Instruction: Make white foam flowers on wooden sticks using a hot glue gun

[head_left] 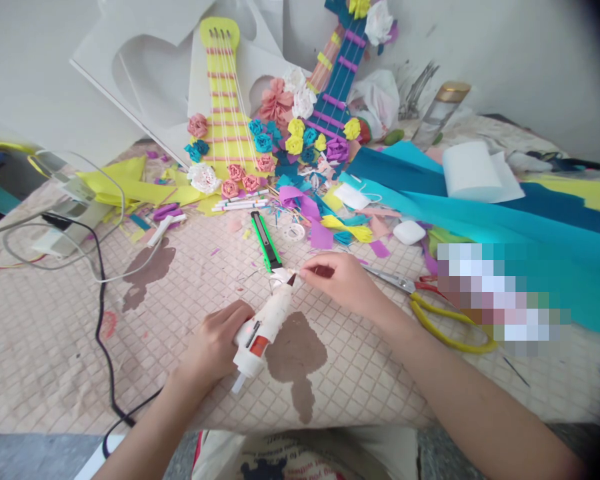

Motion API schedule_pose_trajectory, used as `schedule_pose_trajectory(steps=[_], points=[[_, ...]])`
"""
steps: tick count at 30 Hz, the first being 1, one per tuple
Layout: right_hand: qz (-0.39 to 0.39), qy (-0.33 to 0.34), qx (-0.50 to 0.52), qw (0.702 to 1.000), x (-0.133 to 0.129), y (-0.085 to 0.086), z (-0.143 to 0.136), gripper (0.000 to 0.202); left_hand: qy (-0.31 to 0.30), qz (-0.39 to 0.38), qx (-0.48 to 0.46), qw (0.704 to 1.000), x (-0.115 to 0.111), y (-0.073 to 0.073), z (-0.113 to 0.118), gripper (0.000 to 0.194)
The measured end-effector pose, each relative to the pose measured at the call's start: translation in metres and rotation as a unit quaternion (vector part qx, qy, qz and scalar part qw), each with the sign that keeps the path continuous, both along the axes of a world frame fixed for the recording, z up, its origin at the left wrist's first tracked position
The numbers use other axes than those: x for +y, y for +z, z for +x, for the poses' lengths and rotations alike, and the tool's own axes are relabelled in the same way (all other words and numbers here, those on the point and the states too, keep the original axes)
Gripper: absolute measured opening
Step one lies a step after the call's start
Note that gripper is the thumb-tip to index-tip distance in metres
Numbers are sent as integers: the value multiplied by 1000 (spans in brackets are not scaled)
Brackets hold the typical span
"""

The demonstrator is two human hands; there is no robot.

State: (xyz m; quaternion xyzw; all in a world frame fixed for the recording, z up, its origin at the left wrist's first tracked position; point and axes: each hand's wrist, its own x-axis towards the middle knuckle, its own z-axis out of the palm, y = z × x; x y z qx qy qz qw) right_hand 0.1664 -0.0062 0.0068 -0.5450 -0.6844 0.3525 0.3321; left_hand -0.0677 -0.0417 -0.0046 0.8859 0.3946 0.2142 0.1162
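My left hand [225, 337] is wrapped round a white hot glue gun [267, 327], its dark nozzle pointing up and to the right and a clear glue stick [239, 383] poking out of its back end. Close to the nozzle tip, my right hand [337, 280] pinches with thumb and forefinger; whatever is between them is too small to make out. A crumpled white scrap [280, 277] lies just behind the nozzle. Beyond it rests a green and black box cutter [267, 241]. Scissors with red and yellow handles [450, 327] lie beside my right forearm.
A yellow paper guitar [223, 100] and a blue one [340, 80], trimmed with paper roses, lean at the back. Paper scraps [325, 223] litter the middle. A white roll [473, 172] and blue paper [530, 233] lie right. Black cable [100, 313] and a power strip [63, 230] are left.
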Motion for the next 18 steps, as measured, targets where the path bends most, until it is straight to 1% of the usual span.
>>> schedule_pose_trajectory(steps=[5, 12, 18], points=[[3, -1, -1, 1000, 0, 0, 0, 14, -7, 16, -29, 999, 0, 0, 1, 11], [3, -2, 0, 1000, 0, -1, 0, 14, -19, 48, -43, 998, -1, 2, 1, 10], [-4, -3, -1, 1000, 0, 0, 0, 14, -18, 42, -37, 998, -1, 2, 2, 11]])
